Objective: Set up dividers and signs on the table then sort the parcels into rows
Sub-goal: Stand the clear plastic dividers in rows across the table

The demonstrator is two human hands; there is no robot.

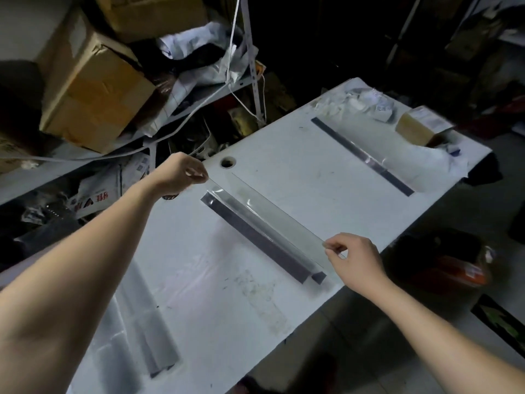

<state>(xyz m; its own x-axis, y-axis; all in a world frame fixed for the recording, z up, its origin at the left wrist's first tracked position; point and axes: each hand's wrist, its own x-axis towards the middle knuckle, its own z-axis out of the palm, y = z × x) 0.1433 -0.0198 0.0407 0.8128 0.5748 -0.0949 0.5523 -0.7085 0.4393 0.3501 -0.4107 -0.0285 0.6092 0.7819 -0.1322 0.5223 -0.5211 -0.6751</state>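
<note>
Both arms point(85, 251) stretch out, left hand point(181, 176) beside the hole point(228, 162), right hand point(356, 258) well nearer, fingers point(333, 247) pinching the divider point(270, 223) by its ends, likely to square it on the table point(284, 143).

free: bare table point(289, 155) between the two dividers | blocked: far corner, parcels point(369, 102) and box point(420, 127)

A: Furniture?
B: White table point(284, 143) at centre. Metal shelf point(37, 177) from 9 to 11 o'clock, cardboard box point(93, 89) on it.
A: Floor, light?
B: Grey floor point(335, 362) at 5 o'clock. Dim; 1 o'clock near black.
</note>
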